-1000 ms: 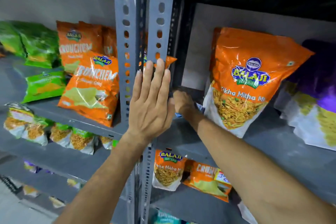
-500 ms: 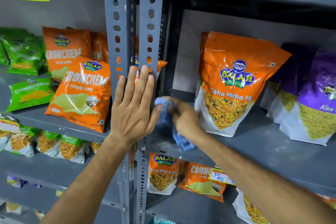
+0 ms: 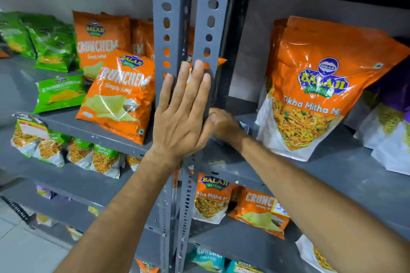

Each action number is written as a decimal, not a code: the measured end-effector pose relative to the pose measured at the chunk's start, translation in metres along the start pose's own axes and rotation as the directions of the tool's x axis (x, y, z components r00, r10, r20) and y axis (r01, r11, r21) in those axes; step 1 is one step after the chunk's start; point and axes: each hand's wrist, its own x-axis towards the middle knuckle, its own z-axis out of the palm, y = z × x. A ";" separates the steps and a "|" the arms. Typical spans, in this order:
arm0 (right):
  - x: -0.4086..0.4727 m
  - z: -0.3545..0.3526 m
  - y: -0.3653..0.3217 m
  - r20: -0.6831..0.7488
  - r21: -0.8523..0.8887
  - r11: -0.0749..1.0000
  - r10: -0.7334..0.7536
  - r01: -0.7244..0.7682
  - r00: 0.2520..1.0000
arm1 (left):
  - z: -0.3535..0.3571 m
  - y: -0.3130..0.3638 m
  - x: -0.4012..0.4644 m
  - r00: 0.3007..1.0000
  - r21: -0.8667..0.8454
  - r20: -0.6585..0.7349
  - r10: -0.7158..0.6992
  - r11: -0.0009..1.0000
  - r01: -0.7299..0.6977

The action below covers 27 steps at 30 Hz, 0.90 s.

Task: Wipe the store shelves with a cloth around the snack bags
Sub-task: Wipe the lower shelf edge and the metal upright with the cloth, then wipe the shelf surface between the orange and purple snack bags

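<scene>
Head view is looking down along two bare arms reaching into grey metal shelving. The landmark here is the pair of perforated grey uprights [image 3: 190, 29] running down the middle. The left hand [image 3: 182, 115] is lying flat against those uprights, fingers straight and together, palm pressed to the metal and holding nothing. Just to the right of the uprights, the right hand [image 3: 224, 124] is curling down onto the grey shelf [image 3: 332, 173], and a small patch of blue cloth [image 3: 245, 125] is peeking out from its far side; the fingers are hidden, so I cannot tell how tightly they are closing on it, though the hand looks bunched over the cloth. Further right of the uprights, a big orange Tikha Mitha bag [image 3: 319, 86] is standing tilted back on the same shelf, near the hand but not touching it, with purple bags [image 3: 390, 104] beyond it at the frame edge. Left of the uprights, an orange Crunchem bag [image 3: 119, 93] is leaning forward in front of another one, with green bags [image 3: 51, 44] further left. Below, on both sides of the uprights, smaller snack packs are sitting on the lower shelves.
</scene>
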 end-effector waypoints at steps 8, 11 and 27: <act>-0.108 -0.002 0.011 0.035 -0.082 0.960 -0.264 0.266 0.964 | -0.004 0.003 0.000 0.999 0.013 0.035 -0.020 1.000 0.020; -0.123 -0.010 0.033 0.029 0.019 0.960 -0.280 0.280 0.960 | -0.004 0.004 0.001 0.999 0.017 0.028 -0.018 1.000 0.017; -0.153 -0.026 0.083 -0.105 -0.116 0.949 -0.307 0.294 0.946 | -0.028 0.099 -0.046 0.924 -0.108 0.382 -0.018 0.992 0.064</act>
